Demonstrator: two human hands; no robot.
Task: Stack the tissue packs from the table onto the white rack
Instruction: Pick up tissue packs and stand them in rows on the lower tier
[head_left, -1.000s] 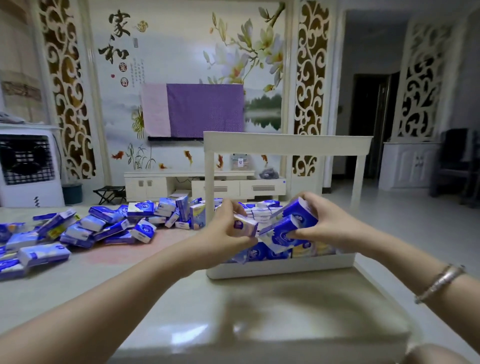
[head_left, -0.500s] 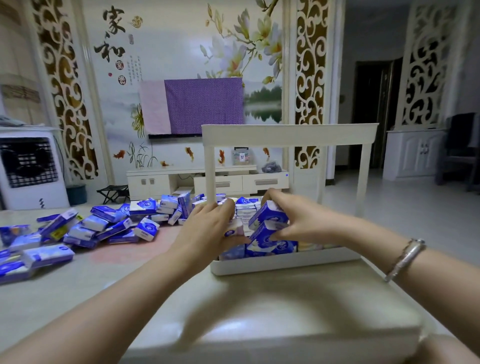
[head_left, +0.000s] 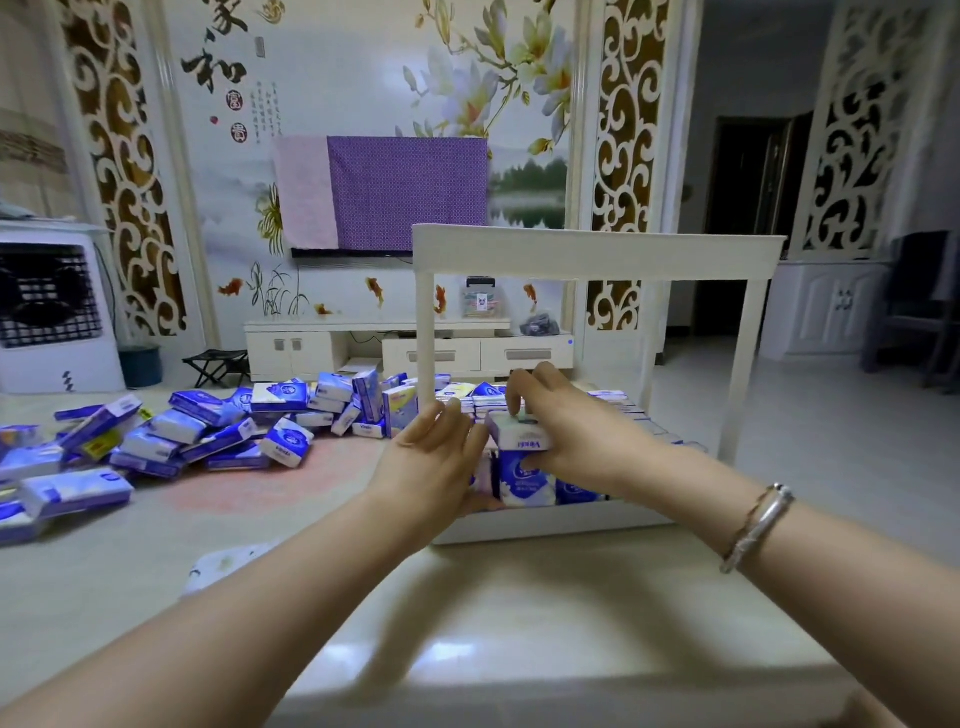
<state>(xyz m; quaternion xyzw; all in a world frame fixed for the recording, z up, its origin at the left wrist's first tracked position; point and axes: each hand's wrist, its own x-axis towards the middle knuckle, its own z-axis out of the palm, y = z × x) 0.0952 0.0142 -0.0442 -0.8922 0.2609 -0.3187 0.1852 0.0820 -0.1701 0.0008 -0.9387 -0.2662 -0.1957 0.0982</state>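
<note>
The right hand (head_left: 563, 428) grips a tissue pack (head_left: 519, 435) from above, seating it on packs standing in the white rack (head_left: 597, 254)'s lower tray; the left hand (head_left: 441, 462), open, braces the stack's side. Pressing squarely should keep it level. The rack's front post stands close; loose packs (head_left: 208, 431) crowd the tabletop (head_left: 467, 623) left.

- A home living room, seen from a pale glossy table (head_left: 519, 623).
- The far wall carries a painted mural (head_left: 467, 78) of flowers, a lake and calligraphy, flanked by carved scroll panels (head_left: 628, 156).
- A wall-mounted television (head_left: 384, 192) hangs under a purple cloth cover, above a low white media cabinet (head_left: 405, 348).
- A white air cooler (head_left: 52, 312) stands at the left; a small folding stool (head_left: 218, 364) sits near it.
- A dark doorway (head_left: 748, 218) and white cupboard (head_left: 826, 306) lie to the right, over a tiled floor (head_left: 831, 431).
</note>
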